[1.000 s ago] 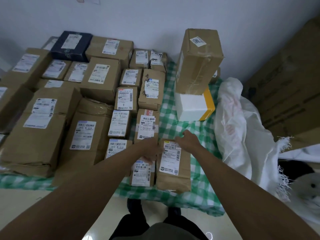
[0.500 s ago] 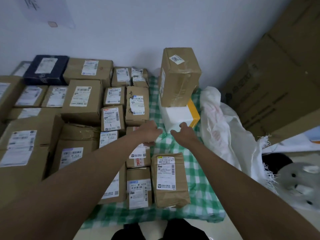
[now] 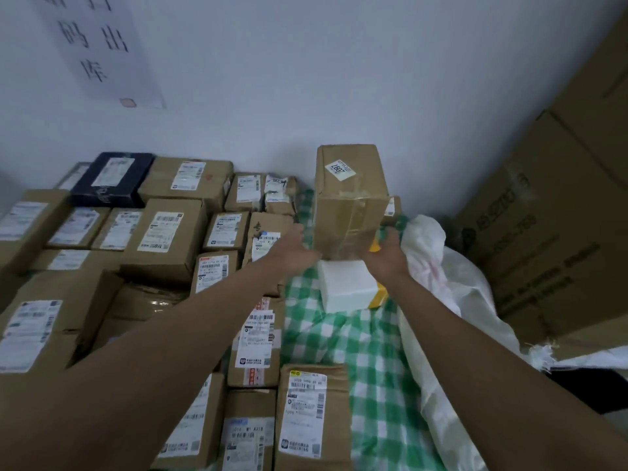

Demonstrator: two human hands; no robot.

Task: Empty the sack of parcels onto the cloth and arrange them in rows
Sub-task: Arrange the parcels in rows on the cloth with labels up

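A: Brown cardboard, mostly. The tall brown cardboard box (image 3: pixel 350 202) with the small white sticker stands upright on the white foam box (image 3: pixel 346 283) with a yellow side, at the far end of the green-and-white checked cloth (image 3: pixel 370 351).

B: Hands?

A: Two, both at the tall box's lower part. Left hand (image 3: pixel 295 253) lies against its left side, fingers fairly straight. Right hand (image 3: pixel 389 253) is at its right lower edge, fingers reaching behind the corner. Whether either one really grips, I cannot tell; contact looks like flat pressing from both sides.

B: Sack?

A: One white woven sack (image 3: pixel 438 283), slumped along the cloth's right edge, frayed rim toward the near right. Its contents are hidden.

B: Count of parcels laid out?

A: Left of the open cloth strip, brown labelled parcels (image 3: pixel 166 239) sit tight in rows. At least twenty, but arms cover several, so no exact figure. One dark blue box (image 3: pixel 115 180) sits among them at the back left. One flat brown parcel (image 3: pixel 311 416) with a white barcode label lies nearest, just right of the rows, on the cloth.

B: Surroundings?

A: Large brown cartons (image 3: pixel 550 232) stacked at the right, one white paper sheet (image 3: pixel 98 49) with printed characters on the pale wall.
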